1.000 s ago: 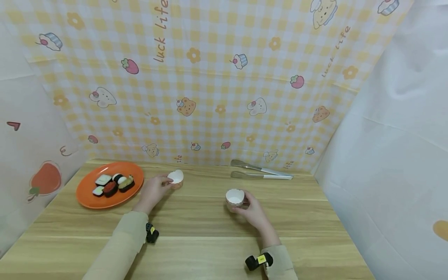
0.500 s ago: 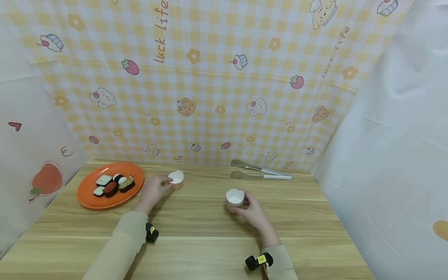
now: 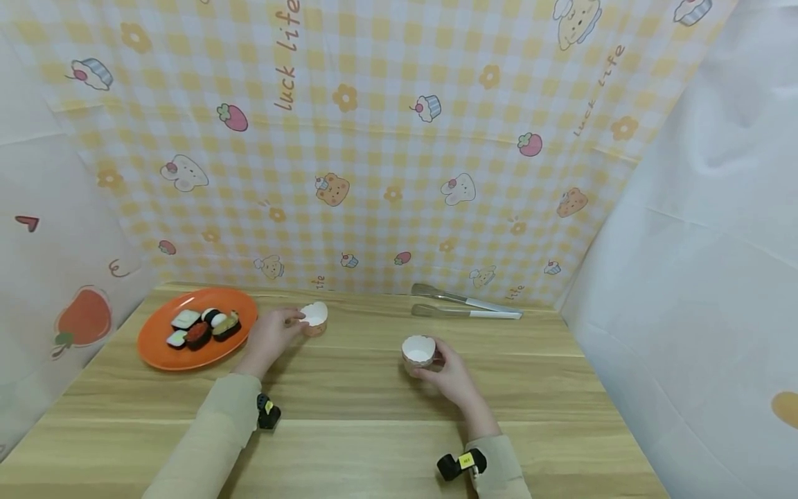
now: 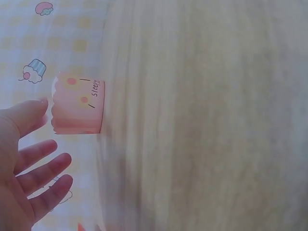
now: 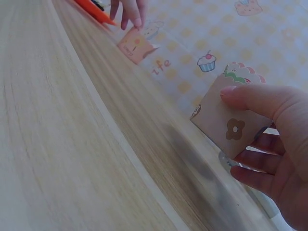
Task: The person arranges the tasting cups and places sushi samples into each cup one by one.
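The left hand (image 3: pixel 271 337) has loosened: its fingers spread wider than half a second ago, just beside the pink, scalloped paper cup (image 3: pixel 314 328), which stands beyond them on the wooden bench (image 3: pixel 361 457), seemingly released. The right hand (image 3: pixel 450 376), unmoved, holds a beige, flower-printed paper cup (image 5: pixel 216 111) between thumb and fingers.

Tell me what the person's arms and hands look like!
Long, plain beige cloth sleeves end near the wrists. By each cuff sits a small black camera with a yellow label; its print is too small to read. The left hand and the right hand are bare, with no gloves.
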### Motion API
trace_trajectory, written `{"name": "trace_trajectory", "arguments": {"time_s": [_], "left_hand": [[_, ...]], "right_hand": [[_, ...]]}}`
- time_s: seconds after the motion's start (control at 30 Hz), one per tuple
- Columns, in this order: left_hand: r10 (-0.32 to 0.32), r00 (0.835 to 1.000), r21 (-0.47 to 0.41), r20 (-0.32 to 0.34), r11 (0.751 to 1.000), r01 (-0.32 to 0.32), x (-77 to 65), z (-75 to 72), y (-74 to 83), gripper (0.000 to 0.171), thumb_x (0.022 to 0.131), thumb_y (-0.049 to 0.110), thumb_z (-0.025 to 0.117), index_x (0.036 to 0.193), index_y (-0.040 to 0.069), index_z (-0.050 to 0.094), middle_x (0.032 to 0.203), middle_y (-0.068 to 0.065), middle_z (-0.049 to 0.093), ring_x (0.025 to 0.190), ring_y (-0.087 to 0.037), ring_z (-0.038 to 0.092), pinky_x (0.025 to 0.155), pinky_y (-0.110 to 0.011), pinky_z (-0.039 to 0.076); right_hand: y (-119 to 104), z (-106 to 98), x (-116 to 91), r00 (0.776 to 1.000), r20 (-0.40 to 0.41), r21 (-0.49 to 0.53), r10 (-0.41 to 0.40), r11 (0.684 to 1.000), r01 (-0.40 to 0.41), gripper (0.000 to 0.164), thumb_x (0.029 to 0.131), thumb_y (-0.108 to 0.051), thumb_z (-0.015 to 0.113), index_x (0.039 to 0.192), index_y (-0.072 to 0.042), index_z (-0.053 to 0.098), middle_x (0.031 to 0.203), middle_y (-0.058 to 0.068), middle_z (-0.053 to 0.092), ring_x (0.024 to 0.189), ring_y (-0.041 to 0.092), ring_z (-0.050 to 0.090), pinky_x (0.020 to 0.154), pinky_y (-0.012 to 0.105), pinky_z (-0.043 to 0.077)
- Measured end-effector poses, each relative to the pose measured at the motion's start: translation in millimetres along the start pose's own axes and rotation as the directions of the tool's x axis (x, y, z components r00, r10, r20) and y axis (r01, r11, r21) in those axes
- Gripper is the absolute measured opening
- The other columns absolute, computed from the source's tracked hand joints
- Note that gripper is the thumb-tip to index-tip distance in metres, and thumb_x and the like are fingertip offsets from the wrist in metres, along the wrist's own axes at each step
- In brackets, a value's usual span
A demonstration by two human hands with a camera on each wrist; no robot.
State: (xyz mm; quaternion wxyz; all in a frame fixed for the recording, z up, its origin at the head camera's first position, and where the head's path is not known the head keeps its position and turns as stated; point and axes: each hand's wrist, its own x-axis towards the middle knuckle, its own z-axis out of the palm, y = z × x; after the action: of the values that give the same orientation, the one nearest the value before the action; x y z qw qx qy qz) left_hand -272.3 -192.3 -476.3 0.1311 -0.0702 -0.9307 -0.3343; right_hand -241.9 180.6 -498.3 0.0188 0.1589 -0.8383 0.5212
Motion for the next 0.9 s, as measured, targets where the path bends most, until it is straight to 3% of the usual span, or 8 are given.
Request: {"name": "trace_trajectory", "arguments": {"time_s": [0.57,0.9], "left_hand": [[-0.006,0.999,0.013,-0.043,1.000,0.006,1.4,-4.8,7.6,0.030,0.092,0.026,0.067,0.114,0.007,0.069,0.114,-0.017,0.064,0.095,-0.034,0.063,0.074,-0.050,0.054],[0.034,0.994,0.011,-0.105,0.999,-0.033,2.6,-1.4,19.0,0.029,0.090,0.025,0.069,0.112,0.006,0.070,0.110,-0.016,0.066,0.095,-0.032,0.063,0.074,-0.048,0.055]], "right_hand": [[1,1,2,1.000,0.006,-0.014,-0.001,1.000,0.001,0.065,0.074,-0.018,0.084,0.130,-0.006,0.054,0.115,0.005,0.061,0.105,0.023,0.057,0.093,0.043,0.049],[-3,0,0,1.000,0.016,0.001,-0.003,1.000,0.003,0.064,0.075,-0.021,0.084,0.130,-0.008,0.054,0.115,0.005,0.062,0.105,0.022,0.058,0.092,0.043,0.049]]}}
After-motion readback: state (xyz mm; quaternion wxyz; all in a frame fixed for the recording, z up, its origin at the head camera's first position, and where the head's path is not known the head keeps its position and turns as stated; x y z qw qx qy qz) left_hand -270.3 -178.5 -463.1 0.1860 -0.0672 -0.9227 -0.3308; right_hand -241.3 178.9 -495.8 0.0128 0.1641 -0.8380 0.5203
